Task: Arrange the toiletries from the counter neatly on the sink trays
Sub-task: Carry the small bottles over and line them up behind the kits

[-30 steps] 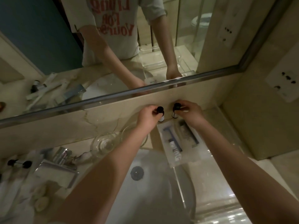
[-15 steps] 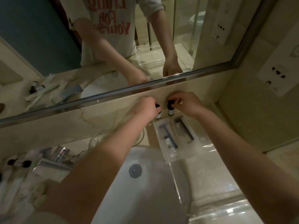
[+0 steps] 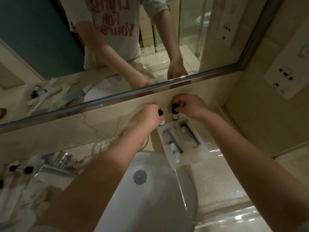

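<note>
Tight against the backsplash (image 3: 100, 126), left hand (image 3: 149, 115) pinches left bottle (image 3: 162, 122), right hand (image 3: 194, 107) pinches right bottle (image 3: 175, 114) alongside.

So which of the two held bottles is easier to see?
The right bottle, pinched at its cap by the right hand: cap and body both show. The left bottle is mostly covered by the left hand, only cap and base showing.

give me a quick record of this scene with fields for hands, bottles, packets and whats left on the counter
left hand: grips a small black-capped bottle
right hand: pinches the cap of a second bottle, upright
packets: razor packet and another packet flat, side by side on the clear tray
counter, left side: more toiletries lying loose
</note>
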